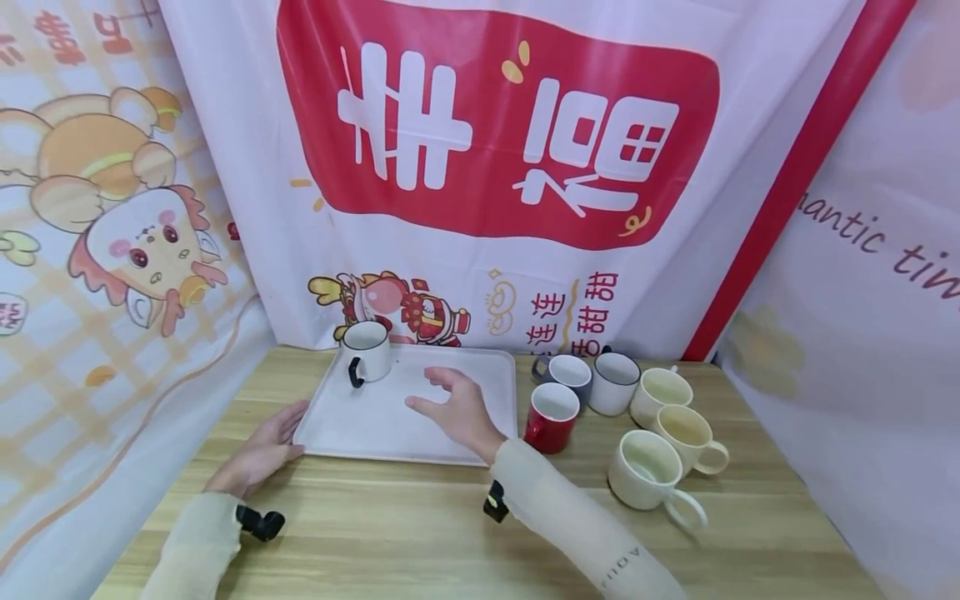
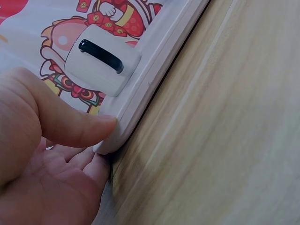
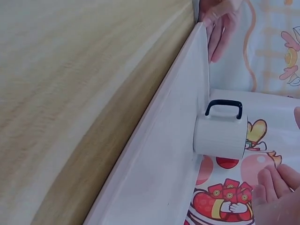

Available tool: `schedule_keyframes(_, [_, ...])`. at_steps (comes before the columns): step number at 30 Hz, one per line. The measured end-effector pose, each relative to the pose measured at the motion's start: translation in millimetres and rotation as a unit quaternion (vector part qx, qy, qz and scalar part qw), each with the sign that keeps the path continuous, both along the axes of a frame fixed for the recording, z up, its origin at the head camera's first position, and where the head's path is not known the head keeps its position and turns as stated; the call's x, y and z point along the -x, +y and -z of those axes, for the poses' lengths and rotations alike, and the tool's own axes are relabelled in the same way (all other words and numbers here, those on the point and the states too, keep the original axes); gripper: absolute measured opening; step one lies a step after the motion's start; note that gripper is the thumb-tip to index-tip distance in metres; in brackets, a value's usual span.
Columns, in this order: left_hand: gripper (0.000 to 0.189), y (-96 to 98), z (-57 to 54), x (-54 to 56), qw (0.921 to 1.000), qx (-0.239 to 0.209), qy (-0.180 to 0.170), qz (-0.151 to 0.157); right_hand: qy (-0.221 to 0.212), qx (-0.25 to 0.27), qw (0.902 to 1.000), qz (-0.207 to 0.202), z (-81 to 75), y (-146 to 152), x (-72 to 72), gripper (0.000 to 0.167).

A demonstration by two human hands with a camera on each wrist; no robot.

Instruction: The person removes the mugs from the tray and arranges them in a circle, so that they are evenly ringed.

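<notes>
A white rectangular tray [image 1: 450, 446] lies on the wooden table. At its back left corner stands a white mug [image 1: 372, 357] with a dark rim and a black handle, upright and with no hand on it. My left hand [image 1: 258, 454] grips the tray's front left corner; in the left wrist view the thumb [image 2: 96, 131] presses on the rim, with the fingers beside and partly beneath the corner. My right hand [image 1: 463, 412] hovers over the tray's middle, to the right of the mug. Its thumb and fingers are spread apart and hold nothing, as the right wrist view also shows.
Right of the tray stand a red mug [image 1: 553, 429], a grey mug [image 1: 581, 385], a white dark-rimmed mug [image 1: 611, 396] and several cream mugs [image 1: 637, 483]. Printed cloth [image 1: 495, 250] hangs behind the table [image 1: 420, 533] and on both sides.
</notes>
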State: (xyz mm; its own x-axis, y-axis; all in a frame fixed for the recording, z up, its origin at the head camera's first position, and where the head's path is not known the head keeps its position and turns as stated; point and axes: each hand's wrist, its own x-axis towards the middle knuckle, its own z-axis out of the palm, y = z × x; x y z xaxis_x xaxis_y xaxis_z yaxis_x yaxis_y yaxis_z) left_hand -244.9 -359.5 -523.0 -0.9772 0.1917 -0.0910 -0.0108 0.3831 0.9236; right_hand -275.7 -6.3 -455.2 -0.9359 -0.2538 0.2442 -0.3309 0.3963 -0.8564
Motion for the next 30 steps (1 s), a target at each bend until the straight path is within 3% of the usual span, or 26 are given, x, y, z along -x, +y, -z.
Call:
schedule_keyframes(6, [0.088,2.6,0.4,-0.4,1.0,0.003,-0.001,0.0,0.005,-0.012,0.9998,-0.017,-1.1,-26.9,21.0,0.061])
schedule_keyframes(13, [0.088,5.6,1.8,-0.7,0.9999,-0.009,-0.005,-0.001,-0.032,-0.022,0.9981,-0.048,-0.4,-53.2,33.6,0.063])
schedule_keyframes(18, [0.088,5.0,1.7,-1.4,1.0,-0.008,-0.002,-0.001,-0.042,-0.01,0.9974,-0.057,8.5,-71.0,40.6,0.063])
schedule_keyframes(25, [0.089,1.3,-0.3,-0.3,1.0,-0.009,0.002,0.001,-0.105,0.005,0.9935,-0.044,25.2,-95.8,49.4,0.064])
schedule_keyframes(30, [0.088,2.5,-0.4,0.4,1.0,0.003,-0.001,-0.003,-0.117,0.009,0.9923,-0.038,33.1,-105.3,51.6,0.064])
